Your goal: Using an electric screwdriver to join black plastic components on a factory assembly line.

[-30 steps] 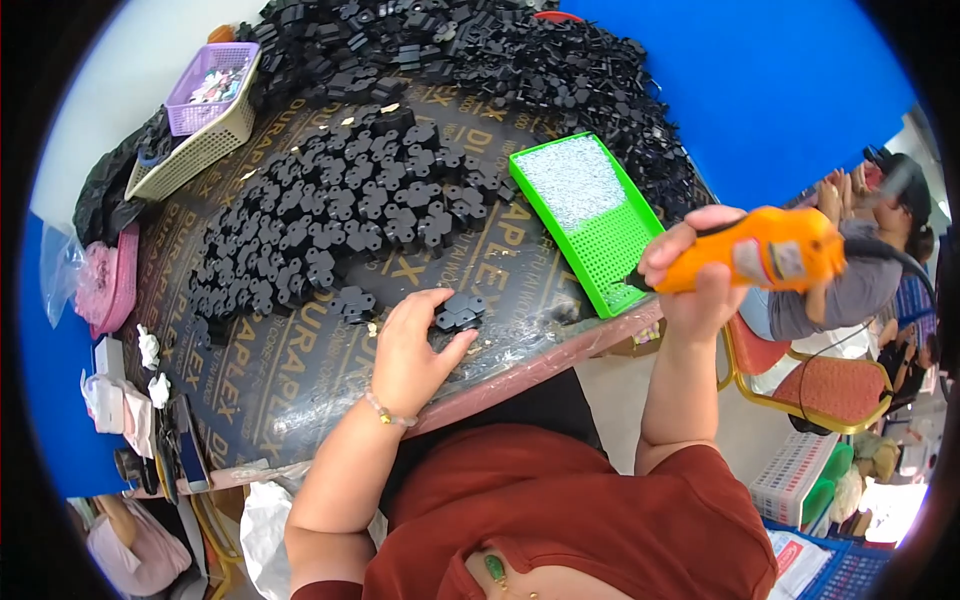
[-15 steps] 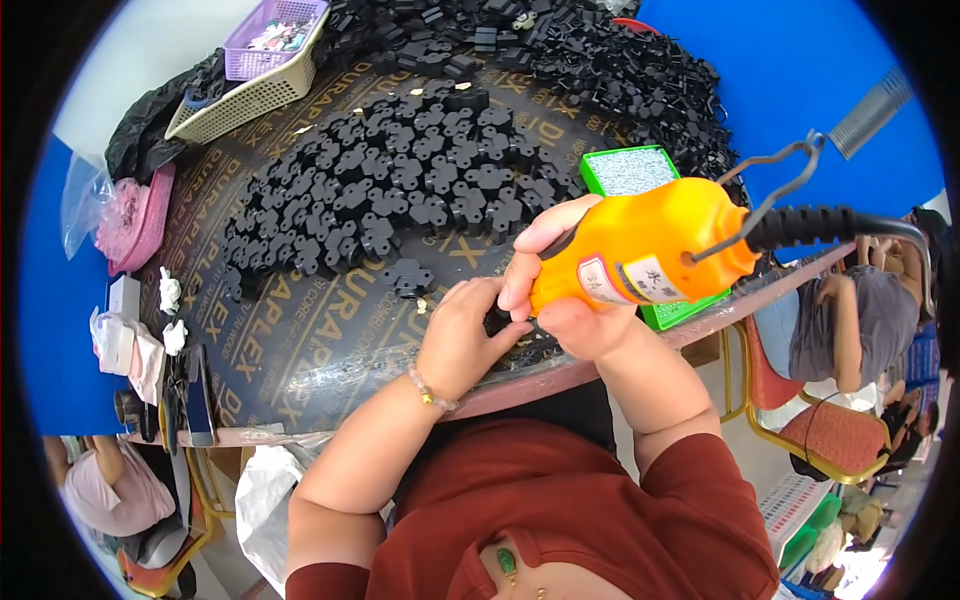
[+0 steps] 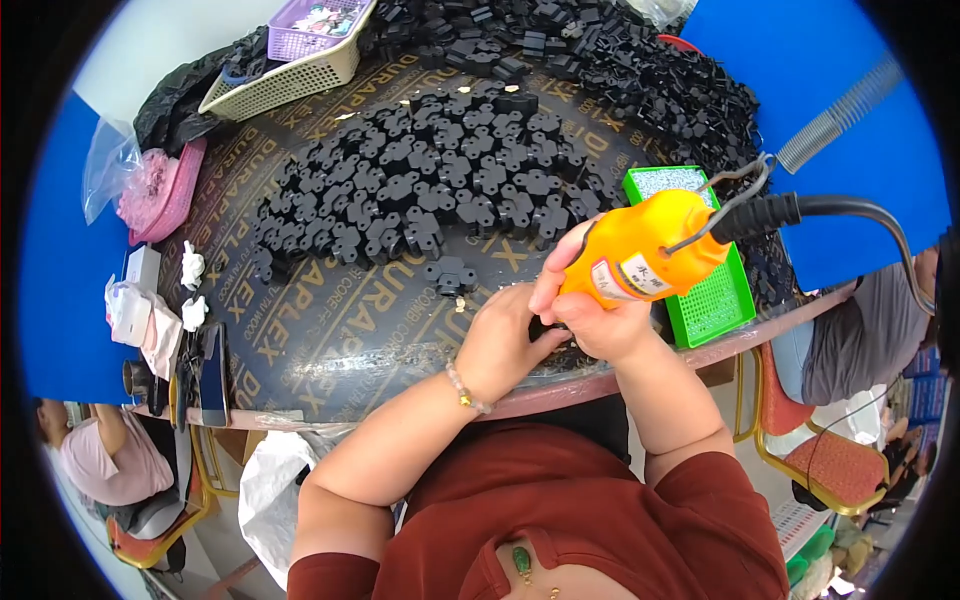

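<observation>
My right hand [image 3: 598, 322] is wrapped round an orange electric screwdriver [image 3: 648, 243], held slanting with its tip end down toward my left hand. A wire hook and black cord leave its upper end. My left hand [image 3: 505, 338], fingers bent and thumb inward, pinches a small black plastic piece [image 3: 556, 332] at the table's near edge; fingers hide most of it, and the screwdriver's tip too. Just beyond the left hand lies a single black plastic housing [image 3: 449, 275]. Many similar black housings [image 3: 420, 190] stand closely packed farther back.
Small screws fill part of a green tray [image 3: 742, 290] on the right. Loose black parts [image 3: 660, 85] heap along the back. A cream basket [image 3: 285, 95] and pink tray [image 3: 175, 205] sit left, above a phone [image 3: 212, 375]. A coiled spring [image 3: 838, 118] hangs right.
The view has shifted, so the table appears farther right. Against the table, the screwdriver has moved slightly left and looks farther from my head. Both hands keep their grip.
</observation>
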`<action>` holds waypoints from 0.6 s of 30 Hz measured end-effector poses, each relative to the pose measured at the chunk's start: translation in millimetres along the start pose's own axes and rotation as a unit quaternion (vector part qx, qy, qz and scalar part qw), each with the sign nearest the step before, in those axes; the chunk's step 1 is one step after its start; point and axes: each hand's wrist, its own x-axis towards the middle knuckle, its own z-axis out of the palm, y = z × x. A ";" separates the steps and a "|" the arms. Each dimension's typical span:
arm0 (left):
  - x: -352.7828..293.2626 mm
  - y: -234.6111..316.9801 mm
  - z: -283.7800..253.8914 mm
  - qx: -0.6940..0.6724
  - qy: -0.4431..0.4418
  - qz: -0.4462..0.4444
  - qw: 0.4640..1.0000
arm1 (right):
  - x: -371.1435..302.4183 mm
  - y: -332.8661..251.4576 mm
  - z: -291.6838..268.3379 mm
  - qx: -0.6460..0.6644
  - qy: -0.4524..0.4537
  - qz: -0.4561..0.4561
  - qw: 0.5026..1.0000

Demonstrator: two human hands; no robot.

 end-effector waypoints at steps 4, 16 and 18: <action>-0.1 2.2 -0.7 0.041 -0.026 0.015 0.999 | -6.8 -2.0 -5.6 -0.025 0.014 0.071 0.997; 0.8 17.1 -88.0 0.460 -0.032 0.083 0.883 | -5.5 -99.5 -96.9 -0.195 0.091 -0.083 0.973; -0.3 6.9 -98.5 0.470 -0.037 0.125 0.873 | -16.1 -102.7 -125.7 -0.226 0.132 -0.068 0.963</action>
